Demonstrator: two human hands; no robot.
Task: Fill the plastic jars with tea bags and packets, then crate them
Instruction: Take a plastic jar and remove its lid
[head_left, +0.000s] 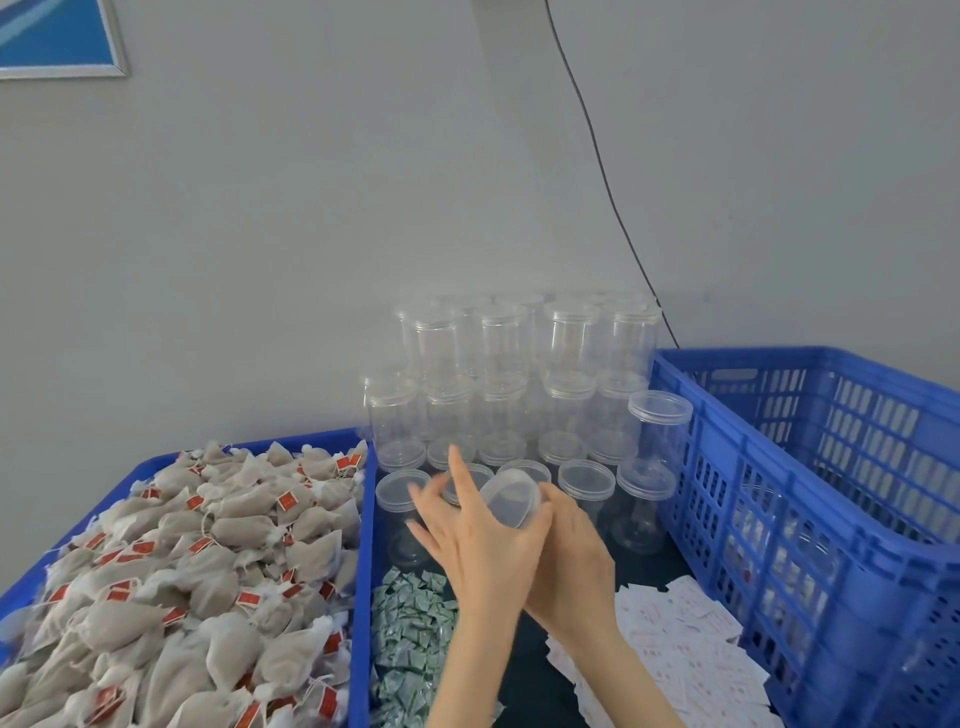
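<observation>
I hold a clear plastic jar (511, 498) tilted above the dark table, its lid end turned up towards me. My right hand (571, 556) wraps around the jar's body from below. My left hand (475, 535) lies against the jar's left side with its fingers spread and blurred. A heap of beige tea bags (182, 571) with red tags fills the blue tray (363, 551) on the left. Small green packets (410, 629) lie in a pile under my left forearm. White packets (675, 639) are spread to the right of my arms.
Several lidded empty jars (519, 374) stand stacked against the wall, with more in a row (587, 478) behind my hands. A tall blue crate (779, 467) on the right holds some filled jars, seen through its wall. A black cable (597, 156) runs down the wall.
</observation>
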